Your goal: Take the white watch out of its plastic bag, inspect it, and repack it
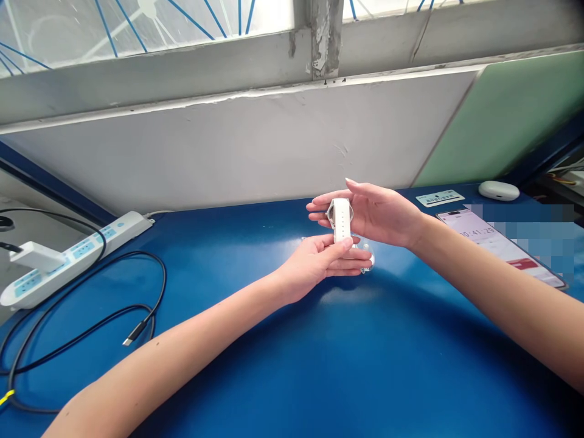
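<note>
A white strap (341, 219) with small holes, like a watch band, stands upright between both hands over the blue table (292, 365). My left hand (326, 260) pinches its lower end between thumb and fingers. My right hand (371, 212) cups its upper part from behind, fingers curled loosely round it. A clear, shiny piece (368, 255) shows just under the left fingertips; I cannot tell what it is.
A white power strip (68, 258) with a plugged-in adapter lies at the left edge, with black cables (91, 316) looping beside it. At right lie a phone (502, 246) with its screen lit, a small label card (440, 198) and a white oval case (499, 190). A grey wall stands behind.
</note>
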`<action>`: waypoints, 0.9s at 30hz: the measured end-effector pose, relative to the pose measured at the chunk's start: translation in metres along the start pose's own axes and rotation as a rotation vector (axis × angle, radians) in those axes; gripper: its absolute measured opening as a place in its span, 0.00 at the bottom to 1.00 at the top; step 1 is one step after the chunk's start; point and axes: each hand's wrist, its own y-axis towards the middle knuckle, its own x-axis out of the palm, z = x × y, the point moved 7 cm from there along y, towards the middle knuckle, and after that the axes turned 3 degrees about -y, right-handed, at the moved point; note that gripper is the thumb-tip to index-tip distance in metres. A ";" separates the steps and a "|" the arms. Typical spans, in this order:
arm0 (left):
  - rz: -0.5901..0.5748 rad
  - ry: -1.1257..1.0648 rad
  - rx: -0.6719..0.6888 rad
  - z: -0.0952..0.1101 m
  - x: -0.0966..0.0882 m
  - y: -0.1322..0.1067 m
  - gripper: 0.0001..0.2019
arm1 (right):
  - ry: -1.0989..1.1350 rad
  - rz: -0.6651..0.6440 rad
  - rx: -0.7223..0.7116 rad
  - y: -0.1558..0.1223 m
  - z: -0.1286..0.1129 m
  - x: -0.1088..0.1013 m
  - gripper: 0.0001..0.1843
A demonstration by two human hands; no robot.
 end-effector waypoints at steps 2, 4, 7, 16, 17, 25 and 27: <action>-0.004 -0.004 -0.006 -0.001 -0.001 0.000 0.19 | -0.016 0.015 -0.017 0.000 -0.001 -0.002 0.22; -0.007 -0.013 -0.010 -0.002 -0.001 0.001 0.19 | -0.017 0.014 -0.035 0.001 -0.002 -0.003 0.21; -0.005 -0.028 -0.017 -0.004 -0.003 0.001 0.18 | 0.006 -0.010 -0.060 0.001 -0.003 -0.004 0.21; 0.016 -0.020 -0.034 0.000 -0.005 0.000 0.12 | 0.012 -0.013 -0.077 0.001 -0.005 -0.006 0.22; 0.022 -0.015 -0.026 0.001 -0.005 0.000 0.12 | 0.014 -0.008 -0.080 0.001 -0.006 -0.005 0.22; 0.169 0.050 0.051 0.015 -0.023 0.003 0.13 | -0.211 0.147 -0.181 -0.002 -0.016 -0.011 0.15; 0.193 0.060 0.093 0.020 -0.026 0.003 0.13 | -0.381 0.185 -0.216 -0.005 -0.020 -0.013 0.16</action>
